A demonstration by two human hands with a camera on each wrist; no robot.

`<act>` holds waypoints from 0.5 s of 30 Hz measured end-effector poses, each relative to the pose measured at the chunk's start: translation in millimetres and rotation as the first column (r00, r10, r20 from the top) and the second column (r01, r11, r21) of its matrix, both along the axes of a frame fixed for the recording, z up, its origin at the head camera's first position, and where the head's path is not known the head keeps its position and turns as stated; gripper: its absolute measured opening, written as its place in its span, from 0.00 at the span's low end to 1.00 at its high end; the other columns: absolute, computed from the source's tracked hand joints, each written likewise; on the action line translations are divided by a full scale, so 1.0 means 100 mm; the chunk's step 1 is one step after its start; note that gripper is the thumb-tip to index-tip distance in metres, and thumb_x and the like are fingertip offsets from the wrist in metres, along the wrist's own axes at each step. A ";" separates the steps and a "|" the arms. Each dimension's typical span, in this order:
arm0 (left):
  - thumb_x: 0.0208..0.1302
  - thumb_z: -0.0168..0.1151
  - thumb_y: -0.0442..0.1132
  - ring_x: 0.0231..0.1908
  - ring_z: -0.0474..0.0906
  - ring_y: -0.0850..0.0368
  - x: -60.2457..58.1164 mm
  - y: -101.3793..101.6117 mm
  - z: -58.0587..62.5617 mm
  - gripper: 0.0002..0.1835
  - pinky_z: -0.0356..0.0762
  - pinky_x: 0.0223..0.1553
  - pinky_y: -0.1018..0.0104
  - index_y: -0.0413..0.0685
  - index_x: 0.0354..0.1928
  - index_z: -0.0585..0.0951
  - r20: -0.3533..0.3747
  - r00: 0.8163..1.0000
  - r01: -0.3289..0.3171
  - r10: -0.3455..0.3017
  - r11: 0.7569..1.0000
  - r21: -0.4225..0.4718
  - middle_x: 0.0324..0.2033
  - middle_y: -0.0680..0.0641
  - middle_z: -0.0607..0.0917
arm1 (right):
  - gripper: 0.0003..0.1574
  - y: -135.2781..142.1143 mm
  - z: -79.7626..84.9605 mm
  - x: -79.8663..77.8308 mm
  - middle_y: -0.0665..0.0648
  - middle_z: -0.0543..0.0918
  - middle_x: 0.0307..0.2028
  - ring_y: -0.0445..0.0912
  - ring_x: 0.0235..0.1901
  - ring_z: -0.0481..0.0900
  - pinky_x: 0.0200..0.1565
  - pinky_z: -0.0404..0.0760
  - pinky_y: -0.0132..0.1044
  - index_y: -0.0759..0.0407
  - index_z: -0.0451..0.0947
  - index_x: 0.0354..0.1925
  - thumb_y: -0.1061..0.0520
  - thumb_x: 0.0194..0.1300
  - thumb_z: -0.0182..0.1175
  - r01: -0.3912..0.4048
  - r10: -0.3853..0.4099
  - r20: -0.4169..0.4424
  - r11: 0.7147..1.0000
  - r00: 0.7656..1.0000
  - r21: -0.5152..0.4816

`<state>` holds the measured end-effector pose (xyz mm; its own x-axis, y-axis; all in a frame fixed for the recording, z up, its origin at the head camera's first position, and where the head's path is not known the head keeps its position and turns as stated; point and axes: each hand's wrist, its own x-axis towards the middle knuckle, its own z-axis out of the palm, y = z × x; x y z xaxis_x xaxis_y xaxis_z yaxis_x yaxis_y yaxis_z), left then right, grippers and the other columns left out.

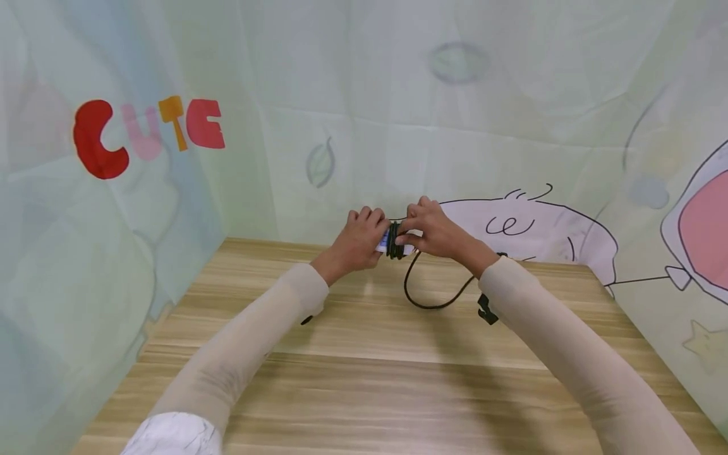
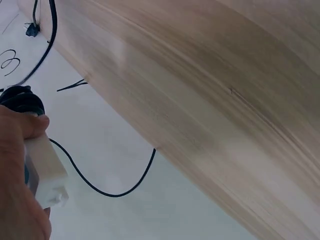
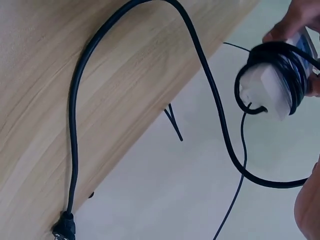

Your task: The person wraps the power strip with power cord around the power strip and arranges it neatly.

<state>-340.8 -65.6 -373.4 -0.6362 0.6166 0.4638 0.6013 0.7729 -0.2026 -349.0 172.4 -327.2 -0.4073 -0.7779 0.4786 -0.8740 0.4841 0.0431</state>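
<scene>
Up near the far edge of the table, my left hand grips a white box-shaped block with a blue label. Several turns of black cord are wound around the block's middle. Close on the right, my right hand pinches the cord beside those turns, thumb and forefinger together. From there the loose cord hangs in a loop and runs off to the right, ending in a black plug by the table's far edge. The right wrist view shows the turns bunched around the block, with only part of the right hand at its edge.
A wood-grain table lies below both forearms. Behind it hangs a pale printed curtain, with another side panel bearing coloured letters at the left. Thin dark lines, part of the print, show beyond the edge.
</scene>
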 end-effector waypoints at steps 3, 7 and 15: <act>0.71 0.77 0.43 0.57 0.76 0.39 0.03 0.01 0.01 0.27 0.78 0.55 0.41 0.42 0.66 0.81 0.065 0.996 0.056 -0.057 0.998 0.020 0.61 0.39 0.80 | 0.10 0.01 0.03 -0.02 0.58 0.79 0.33 0.49 0.35 0.59 0.44 0.54 0.44 0.58 0.92 0.41 0.52 0.67 0.79 0.001 0.000 0.054 1.000 0.999 -0.025; 0.71 0.75 0.43 0.57 0.76 0.40 0.07 0.04 0.04 0.25 0.78 0.55 0.41 0.43 0.66 0.82 0.100 0.989 0.107 -0.109 0.994 0.028 0.61 0.40 0.80 | 0.15 0.03 0.05 -0.06 0.60 0.82 0.35 0.54 0.38 0.68 0.47 0.62 0.45 0.61 0.87 0.43 0.55 0.65 0.81 0.000 0.013 0.131 0.995 0.991 -0.098; 0.69 0.77 0.42 0.60 0.76 0.41 0.10 0.08 0.14 0.29 0.78 0.58 0.41 0.41 0.69 0.81 0.146 0.969 0.194 -0.200 0.979 0.058 0.64 0.40 0.81 | 0.14 0.10 -0.06 -0.09 0.65 0.87 0.44 0.67 0.44 0.73 0.50 0.69 0.53 0.64 0.87 0.45 0.62 0.64 0.80 0.089 0.021 0.344 0.950 0.939 -0.301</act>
